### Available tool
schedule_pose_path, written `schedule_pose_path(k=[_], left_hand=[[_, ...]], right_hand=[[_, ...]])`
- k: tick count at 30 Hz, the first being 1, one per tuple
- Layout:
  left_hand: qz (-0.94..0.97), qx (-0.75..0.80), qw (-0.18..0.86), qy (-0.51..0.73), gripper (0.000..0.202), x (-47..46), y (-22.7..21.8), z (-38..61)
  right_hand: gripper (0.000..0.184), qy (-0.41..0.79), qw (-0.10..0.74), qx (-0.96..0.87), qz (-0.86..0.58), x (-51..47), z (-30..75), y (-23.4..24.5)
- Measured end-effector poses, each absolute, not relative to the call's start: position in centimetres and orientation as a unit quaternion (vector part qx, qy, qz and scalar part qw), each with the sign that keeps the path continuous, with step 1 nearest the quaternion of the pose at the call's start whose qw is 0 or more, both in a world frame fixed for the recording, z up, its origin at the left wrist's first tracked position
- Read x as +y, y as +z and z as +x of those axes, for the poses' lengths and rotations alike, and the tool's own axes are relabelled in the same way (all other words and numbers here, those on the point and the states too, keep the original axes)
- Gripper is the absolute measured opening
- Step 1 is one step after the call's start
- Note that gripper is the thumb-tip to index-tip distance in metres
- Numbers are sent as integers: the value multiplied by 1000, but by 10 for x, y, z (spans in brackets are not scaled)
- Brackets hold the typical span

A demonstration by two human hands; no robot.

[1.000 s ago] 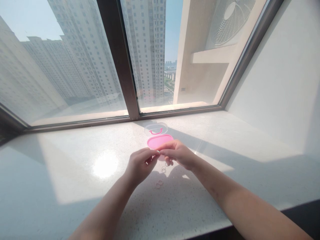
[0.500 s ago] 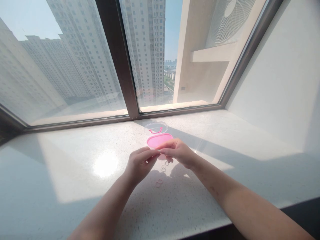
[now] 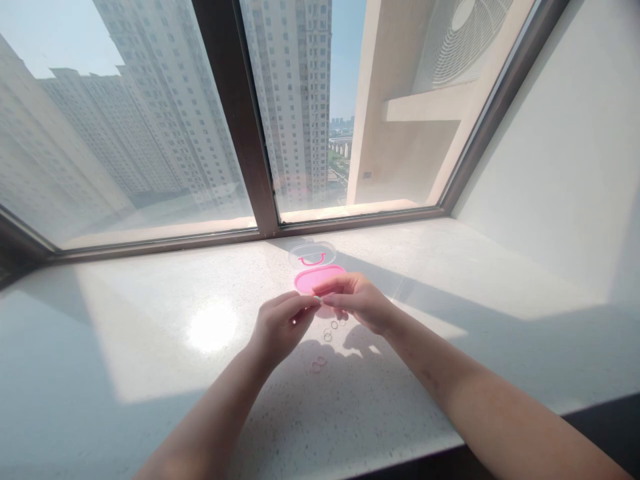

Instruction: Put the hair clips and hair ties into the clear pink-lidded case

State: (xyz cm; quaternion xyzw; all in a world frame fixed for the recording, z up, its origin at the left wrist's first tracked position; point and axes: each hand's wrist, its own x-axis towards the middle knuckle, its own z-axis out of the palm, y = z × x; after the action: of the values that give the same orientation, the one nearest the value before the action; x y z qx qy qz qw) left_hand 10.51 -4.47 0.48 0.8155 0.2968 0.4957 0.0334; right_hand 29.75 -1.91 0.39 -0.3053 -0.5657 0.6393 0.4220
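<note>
My left hand (image 3: 283, 327) pinches a tiny pale ring (image 3: 318, 300) between thumb and forefinger. My right hand (image 3: 357, 303) meets it from the other side, thumb and forefinger closed around the same spot; fingertips hide most of the ring. Just beyond the hands stands a pink oval case (image 3: 315, 277), partly covered by the right fingers. Its clear lid (image 3: 313, 253), with a pink handle, lies behind it. Below the hands are silvery rings (image 3: 328, 336) and, nearer to me, a pair of pinkish rings (image 3: 319, 365), all flat on the sill.
The speckled white windowsill (image 3: 165, 347) carries a bright glare patch at left and shadows at right. A brown window frame (image 3: 267, 220) borders it behind, a white wall (image 3: 560, 167) on the right. The sill's front edge (image 3: 415, 460) drops to a dark area.
The right forefinger has lifted slightly, and a bit more of the pale ring shows between the fingertips. Case, lid and loose rings stay in place.
</note>
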Motion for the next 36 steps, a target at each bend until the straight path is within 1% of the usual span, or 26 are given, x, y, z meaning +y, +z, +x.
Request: schedule_pose_path(k=[7, 11, 18, 22, 28, 31, 33, 36], left_hand=[[817, 286, 42, 499, 8, -46, 5, 105], [821, 276, 51, 498, 11, -46, 4, 105], [821, 281, 42, 495, 9, -45, 2, 106], [826, 286, 33, 485, 10, -45, 1, 106], [832, 290, 26, 473, 19, -47, 1, 106], [828, 296, 23, 475, 19, -47, 1, 105], [820, 317, 24, 477, 18, -45, 0, 103], [799, 373, 33, 470, 19, -40, -4, 101]], right_hand=[[23, 666, 399, -574, -259, -22, 296, 5], [20, 679, 405, -555, -258, -22, 296, 5], [25, 680, 393, -563, -260, -22, 297, 5], [22, 676, 399, -563, -260, -22, 297, 6], [19, 671, 424, -539, -282, -23, 296, 9], [18, 662, 441, -523, -308, -21, 299, 14], [18, 640, 467, -512, -332, -19, 304, 18], [19, 578, 519, -508, -372, -12, 313, 21]])
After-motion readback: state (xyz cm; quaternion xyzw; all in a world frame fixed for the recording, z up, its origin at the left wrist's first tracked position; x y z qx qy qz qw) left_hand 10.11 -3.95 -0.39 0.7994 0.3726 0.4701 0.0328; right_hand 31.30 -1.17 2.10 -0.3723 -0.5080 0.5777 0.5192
